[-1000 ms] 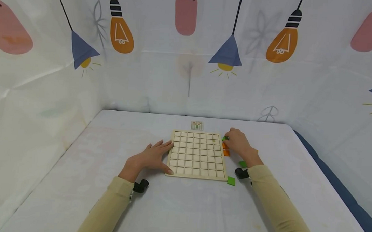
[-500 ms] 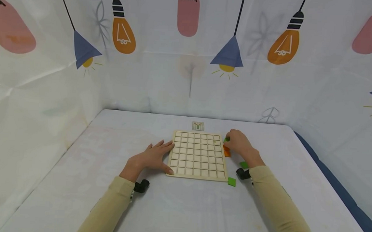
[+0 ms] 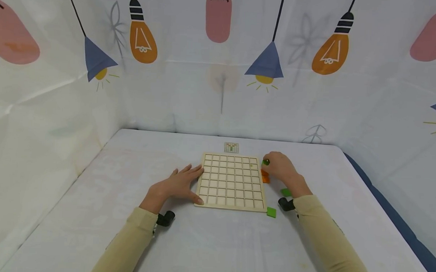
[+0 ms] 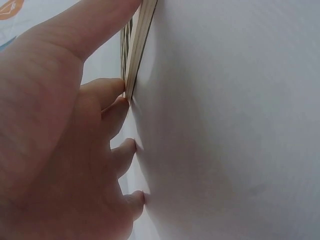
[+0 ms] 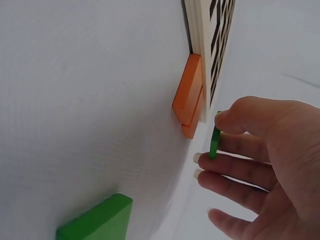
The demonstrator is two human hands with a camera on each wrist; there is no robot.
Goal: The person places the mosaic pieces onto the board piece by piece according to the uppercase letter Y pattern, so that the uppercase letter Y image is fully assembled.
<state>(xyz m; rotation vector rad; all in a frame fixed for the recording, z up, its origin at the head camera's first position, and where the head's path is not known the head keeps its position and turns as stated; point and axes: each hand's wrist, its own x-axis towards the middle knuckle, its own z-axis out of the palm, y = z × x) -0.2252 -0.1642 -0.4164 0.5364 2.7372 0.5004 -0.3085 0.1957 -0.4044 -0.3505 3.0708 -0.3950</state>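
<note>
A square wooden grid board (image 3: 230,184) lies flat on the white table. My left hand (image 3: 173,188) rests along its left side with fingers spread, the thumb at the near left corner. In the left wrist view, fingertips touch the board's edge (image 4: 141,45) and the table. Just beyond the board's right edge, my right hand (image 3: 281,168) pinches a small green tile (image 5: 215,142) between thumb and fingers. Orange tiles (image 5: 189,95) lie against the board's right side, one partly over another, below that hand.
A small printed pattern card (image 3: 231,147) lies behind the board. One loose green tile (image 3: 271,212) sits by the near right corner, another green tile (image 3: 286,192) beside the right wrist. A white cloth wall (image 3: 190,99) with printed lamps stands behind the table.
The right hand has gripped the green tile at the board's right side and tilted it up slightly. The left hand has stayed in place.
</note>
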